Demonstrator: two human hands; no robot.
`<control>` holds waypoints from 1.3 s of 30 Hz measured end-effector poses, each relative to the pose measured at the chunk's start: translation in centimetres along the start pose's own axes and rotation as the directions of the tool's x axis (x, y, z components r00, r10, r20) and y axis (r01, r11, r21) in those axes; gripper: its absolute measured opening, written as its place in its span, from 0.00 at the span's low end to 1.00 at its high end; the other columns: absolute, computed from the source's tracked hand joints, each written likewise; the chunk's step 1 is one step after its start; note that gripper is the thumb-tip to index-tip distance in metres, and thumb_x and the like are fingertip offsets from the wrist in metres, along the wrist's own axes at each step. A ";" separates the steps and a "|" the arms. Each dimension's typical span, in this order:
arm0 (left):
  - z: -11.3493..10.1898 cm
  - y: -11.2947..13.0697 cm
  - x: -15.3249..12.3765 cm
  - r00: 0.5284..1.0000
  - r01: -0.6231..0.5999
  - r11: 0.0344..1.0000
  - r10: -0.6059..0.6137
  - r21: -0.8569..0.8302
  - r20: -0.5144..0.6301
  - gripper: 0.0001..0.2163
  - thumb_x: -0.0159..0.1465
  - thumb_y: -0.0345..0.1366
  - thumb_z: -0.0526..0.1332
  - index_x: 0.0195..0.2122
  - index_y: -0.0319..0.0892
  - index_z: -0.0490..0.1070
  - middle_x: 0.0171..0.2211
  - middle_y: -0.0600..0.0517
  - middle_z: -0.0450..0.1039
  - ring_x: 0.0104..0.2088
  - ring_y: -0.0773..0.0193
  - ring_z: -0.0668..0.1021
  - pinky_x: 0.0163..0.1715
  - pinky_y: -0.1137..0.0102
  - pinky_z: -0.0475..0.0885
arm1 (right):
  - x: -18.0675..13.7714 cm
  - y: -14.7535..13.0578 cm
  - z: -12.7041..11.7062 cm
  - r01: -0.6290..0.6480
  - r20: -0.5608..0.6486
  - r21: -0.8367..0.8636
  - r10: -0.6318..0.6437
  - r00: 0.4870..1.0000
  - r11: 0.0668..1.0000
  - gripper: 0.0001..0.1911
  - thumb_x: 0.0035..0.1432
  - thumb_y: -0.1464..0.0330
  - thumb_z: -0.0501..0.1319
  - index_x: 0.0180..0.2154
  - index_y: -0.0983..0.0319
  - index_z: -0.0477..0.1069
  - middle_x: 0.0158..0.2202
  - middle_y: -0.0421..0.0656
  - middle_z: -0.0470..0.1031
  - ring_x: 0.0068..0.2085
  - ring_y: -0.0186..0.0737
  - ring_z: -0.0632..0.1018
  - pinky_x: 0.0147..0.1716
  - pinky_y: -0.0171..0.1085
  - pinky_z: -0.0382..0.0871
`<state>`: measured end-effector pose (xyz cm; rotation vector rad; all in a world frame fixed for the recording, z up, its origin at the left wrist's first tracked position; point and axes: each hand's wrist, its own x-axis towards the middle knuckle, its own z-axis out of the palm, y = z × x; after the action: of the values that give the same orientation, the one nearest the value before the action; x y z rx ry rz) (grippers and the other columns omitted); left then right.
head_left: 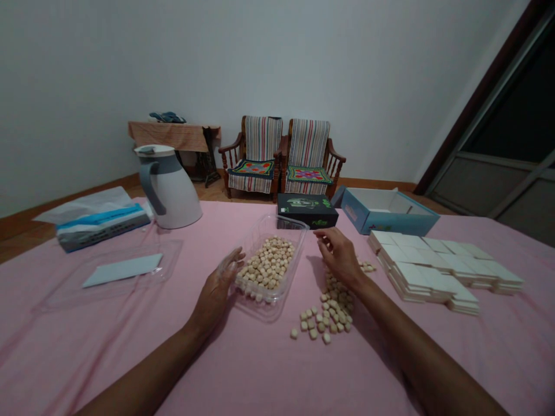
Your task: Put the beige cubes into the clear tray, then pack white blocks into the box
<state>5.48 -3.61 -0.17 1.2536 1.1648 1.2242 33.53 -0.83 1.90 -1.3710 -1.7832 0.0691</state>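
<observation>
Note clear tray [265, 312] mid-tabletop [243, 370], long axis slanting toward far edge, half-curled left fingers [229, 259] touching its left side, right fingers [324, 232] nearly pinched beside far-right rim, grip untellable, loose cubes [336, 306] nearer near edge.

Open from above, a clear container [298, 254] leaves a way down over its rim, with the left grip [218, 287] against its left side and a black box [307, 216] standing just behind. A narrow strip of pink-covered surface [251, 370] separates it from loose pale pieces [335, 309], partly screened from above by the right grip [340, 255] and right forearm [411, 344]. White stacks [433, 268] and a blue box [381, 222] crowd the right. At left, a tall jug [177, 193] and a tissue pack [104, 227] bar the far side, while a flat clear lid [78, 297] lies low; bare room runs between jug and container, and broadly in front, between the forearms
</observation>
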 end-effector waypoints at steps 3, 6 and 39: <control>0.0 -0.1 0.1 0.999 -0.033 0.999 0.033 0.013 -0.006 0.29 0.60 0.54 0.55 0.58 0.43 0.64 0.58 0.41 0.67 0.55 0.48 0.71 0.49 0.58 0.71 | 0.3 -2.7 -0.7 0.035 -0.060 0.227 -0.021 0.998 0.973 0.11 0.59 0.71 0.56 0.44 0.62 0.71 0.39 0.44 0.73 0.35 0.36 0.74 0.36 0.35 0.68; 0.1 0.1 0.0 0.999 -0.033 0.999 0.034 0.018 -0.010 0.29 0.61 0.55 0.55 0.58 0.44 0.64 0.57 0.42 0.67 0.55 0.49 0.72 0.49 0.59 0.71 | 0.0 -5.2 -0.6 0.072 0.030 0.342 -0.088 0.996 0.937 0.11 0.59 0.71 0.56 0.44 0.60 0.71 0.40 0.43 0.74 0.36 0.34 0.74 0.37 0.34 0.68; 0.4 0.5 -0.3 1.000 0.017 1.000 -0.017 -0.014 -0.011 0.29 0.61 0.55 0.54 0.59 0.44 0.63 0.60 0.42 0.64 0.58 0.50 0.69 0.47 0.61 0.72 | -0.1 2.2 -2.5 -0.005 0.679 -0.099 0.071 0.731 0.995 0.20 0.53 0.69 0.59 0.49 0.55 0.74 0.50 0.45 0.77 0.49 0.46 0.76 0.49 0.44 0.68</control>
<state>5.87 -3.98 0.31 1.2263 1.1707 1.2262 36.81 -1.15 2.30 -1.5687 -2.3825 0.5983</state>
